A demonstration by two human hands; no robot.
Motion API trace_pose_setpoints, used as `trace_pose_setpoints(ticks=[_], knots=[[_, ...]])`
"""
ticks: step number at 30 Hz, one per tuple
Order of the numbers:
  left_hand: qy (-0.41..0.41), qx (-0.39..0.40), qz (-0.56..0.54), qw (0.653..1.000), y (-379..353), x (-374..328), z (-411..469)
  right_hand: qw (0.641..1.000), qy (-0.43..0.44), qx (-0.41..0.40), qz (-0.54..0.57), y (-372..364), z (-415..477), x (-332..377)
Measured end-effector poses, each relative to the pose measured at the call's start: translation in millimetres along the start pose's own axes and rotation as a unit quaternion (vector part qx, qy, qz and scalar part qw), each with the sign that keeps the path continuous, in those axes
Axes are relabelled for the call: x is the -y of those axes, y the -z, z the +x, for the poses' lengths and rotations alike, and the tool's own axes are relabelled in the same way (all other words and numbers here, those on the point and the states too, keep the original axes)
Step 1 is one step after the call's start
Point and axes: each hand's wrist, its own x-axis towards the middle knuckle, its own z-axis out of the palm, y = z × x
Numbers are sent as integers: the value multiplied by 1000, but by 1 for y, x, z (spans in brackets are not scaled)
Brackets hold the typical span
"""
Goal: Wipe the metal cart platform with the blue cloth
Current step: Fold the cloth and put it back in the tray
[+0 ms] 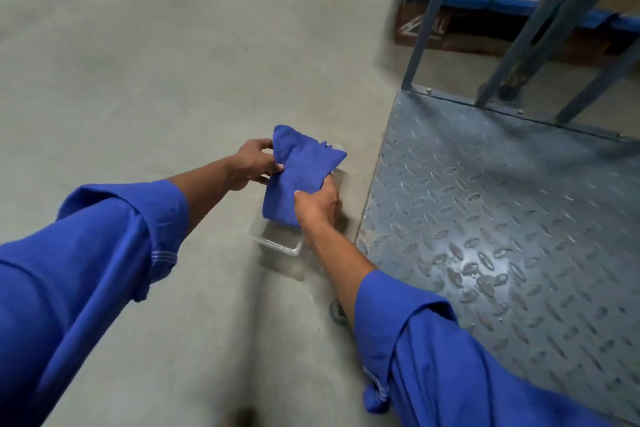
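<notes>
A folded blue cloth is held up between both hands, above a clear plastic container that stands on the concrete floor. My left hand pinches the cloth's left edge. My right hand grips its lower right side. The metal cart platform, grey diamond-tread plate, lies to the right of the hands, low over the floor. The cloth is not touching the platform. Both forearms come out of rolled blue sleeves.
Grey handle tubes rise from the platform's far edge. Behind them stand cardboard boxes on a blue pallet. A cart wheel shows under the platform's near left corner. Bare concrete floor spreads to the left.
</notes>
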Motion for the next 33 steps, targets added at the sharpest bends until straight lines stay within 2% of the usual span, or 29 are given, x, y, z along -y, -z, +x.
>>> trace_pose_setpoints(ticks=[7,12,14,15,17,18,20,21,23,25,28,31,33], knots=[[-5,-72,67,995,-5,21,18,998,21,13,-64,-5,10,-20],[-69,-103,113,986,-11,28,16,992,30,14,-121,-3,18,-24],[-120,-136,151,972,-13,34,15,987,30,26,-154,-2,21,-21],[-169,-167,210,948,-15,39,16,984,26,29,-172,-2,22,-20],[-273,-209,350,871,-18,50,18,980,15,26,-194,-1,25,-19],[-324,-215,393,834,-19,54,18,980,13,22,-195,-1,27,-20],[-393,-190,449,780,-22,58,15,982,10,8,-187,-1,30,-21],[-394,-171,482,764,-24,60,15,983,5,-2,-183,-1,30,-22],[-321,-120,561,754,-28,62,11,977,9,-34,-209,0,27,-24],[-250,-100,617,740,-29,64,9,944,69,-71,-314,3,23,-26],[-238,-106,639,723,-28,62,6,873,167,-48,-455,0,20,-31],[-209,-104,669,706,-28,60,7,799,167,-6,-577,-3,21,-39],[-199,-101,682,697,-28,59,7,770,151,17,-619,1,20,-45]])
